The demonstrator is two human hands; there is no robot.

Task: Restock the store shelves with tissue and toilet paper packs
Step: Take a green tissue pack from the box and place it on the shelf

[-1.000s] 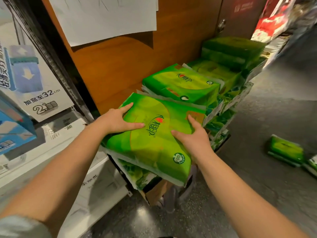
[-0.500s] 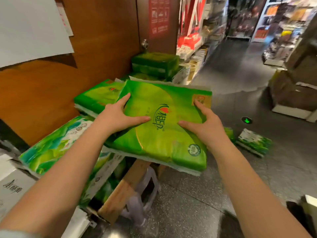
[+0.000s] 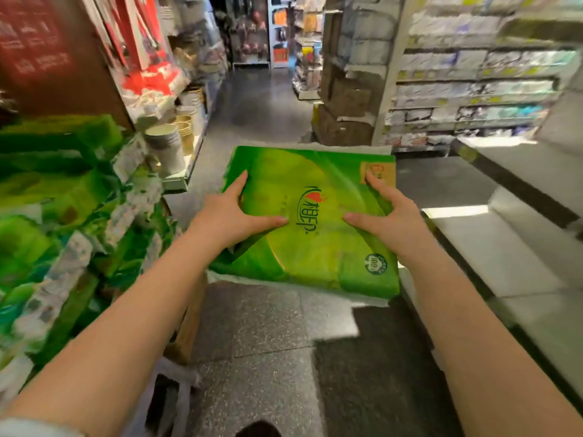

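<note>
I carry a flat green tissue pack (image 3: 318, 247) in front of me, above the dark floor. My left hand (image 3: 233, 216) grips its left edge, thumb laid across the top. My right hand (image 3: 388, 219) grips its right edge the same way, thumb pointing inward. The fingers underneath the pack are hidden. A blurred stack of more green tissue packs (image 3: 63, 209) fills the left side. Pale shelves (image 3: 511, 234) run along the right side, close to the pack's right edge.
An aisle (image 3: 262, 99) runs ahead between stocked shelves. Stacked paper cups (image 3: 168, 146) sit on a low shelf at the left. Brown cardboard boxes (image 3: 344, 118) stand at the aisle's right. A wooden pallet edge (image 3: 189, 323) sticks out below the green stack.
Both hands have lifted the green pack off the stack and swung it right, away from the wooden wall into the aisle. The view has turned right with it; the shelves came into sight.
</note>
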